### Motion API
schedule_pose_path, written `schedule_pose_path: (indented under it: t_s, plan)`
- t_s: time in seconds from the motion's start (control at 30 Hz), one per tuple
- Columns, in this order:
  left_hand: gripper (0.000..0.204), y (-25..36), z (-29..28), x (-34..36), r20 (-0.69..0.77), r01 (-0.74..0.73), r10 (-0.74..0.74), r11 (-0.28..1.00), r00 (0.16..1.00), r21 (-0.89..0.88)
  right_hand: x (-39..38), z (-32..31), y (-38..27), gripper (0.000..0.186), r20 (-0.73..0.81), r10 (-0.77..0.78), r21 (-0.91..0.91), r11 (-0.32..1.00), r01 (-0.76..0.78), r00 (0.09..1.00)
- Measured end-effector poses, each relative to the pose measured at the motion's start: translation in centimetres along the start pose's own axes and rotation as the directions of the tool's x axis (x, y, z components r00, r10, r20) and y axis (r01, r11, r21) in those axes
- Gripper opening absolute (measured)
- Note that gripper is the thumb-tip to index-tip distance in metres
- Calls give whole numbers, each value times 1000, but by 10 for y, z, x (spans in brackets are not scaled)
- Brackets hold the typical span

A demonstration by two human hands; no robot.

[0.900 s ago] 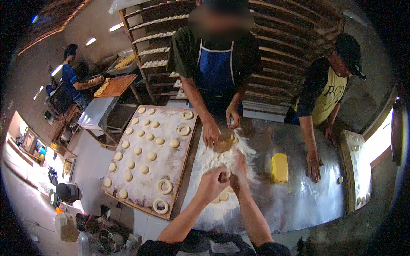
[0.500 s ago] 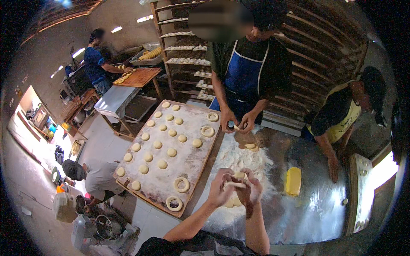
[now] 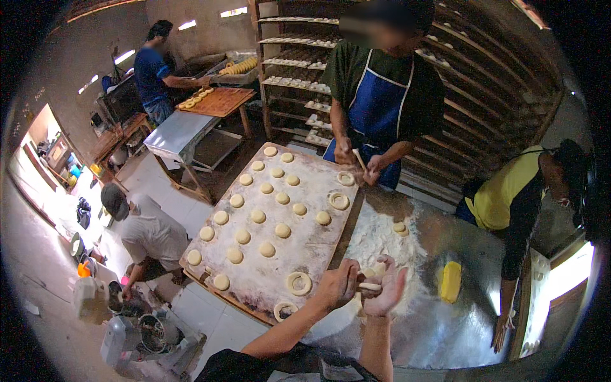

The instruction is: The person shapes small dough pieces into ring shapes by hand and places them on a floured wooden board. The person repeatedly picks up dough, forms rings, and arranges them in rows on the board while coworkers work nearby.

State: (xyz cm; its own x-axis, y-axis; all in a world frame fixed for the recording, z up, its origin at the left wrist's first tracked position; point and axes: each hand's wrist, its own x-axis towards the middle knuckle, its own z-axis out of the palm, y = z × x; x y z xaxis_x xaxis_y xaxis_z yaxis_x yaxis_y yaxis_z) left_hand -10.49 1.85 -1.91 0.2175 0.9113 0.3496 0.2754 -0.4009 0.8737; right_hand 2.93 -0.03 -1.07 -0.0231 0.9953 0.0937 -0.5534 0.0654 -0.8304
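A pale strip of dough [image 3: 369, 287] runs between my two hands, low over the floured table. My left hand [image 3: 337, 284] is closed with its fingers curled round one end. My right hand [image 3: 387, 290] bears the other end against its palm, thumb side, with some fingertips raised and apart. Whether the strip forms a full loop is hidden by the fingers. Just left of my hands lies a floured board [image 3: 305, 235] with several round dough pieces [image 3: 266, 249] and dough rings [image 3: 298, 284] along its right side. The nearest ring [image 3: 286, 311] is partly behind my left forearm.
Flour [image 3: 382, 242] and a small dough piece [image 3: 400, 228] lie on the metal table [image 3: 407, 344], with a yellow block [image 3: 450, 282] to the right. Opposite, a person in a blue apron [image 3: 380, 95] holds a dough strip. Another person [image 3: 509, 191] leans in from the right.
My view has shifted, so the board sits further right. My right fingers have opened out around the dough. The person opposite has raised and stretched a dough strip; the person at right reaches lower.
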Motion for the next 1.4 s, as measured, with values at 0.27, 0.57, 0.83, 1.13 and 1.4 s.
schedule_pose_path:
  t_s: [0.27,0.57,0.83,1.13,1.4]
  plan:
    - [18,-32,-40,14,-12,-145,144,988,989,-45,34,18,53,75,232,-267,-208,926,316,935]
    - [25,-54,-78,23,185,40,-51,998,981,58,36,40,72,73,-32,-121,-668,741,69,992]
    - [26,-61,-83,36,255,66,-84,995,963,79,48,56,85,64,-59,-320,-524,816,243,946]
    - [39,-80,-79,54,322,211,-194,977,926,-17,70,66,88,61,-208,-63,-501,864,-51,976]
    - [63,-118,-94,82,113,140,-273,756,955,639,89,35,100,80,-521,41,-822,244,-514,853]
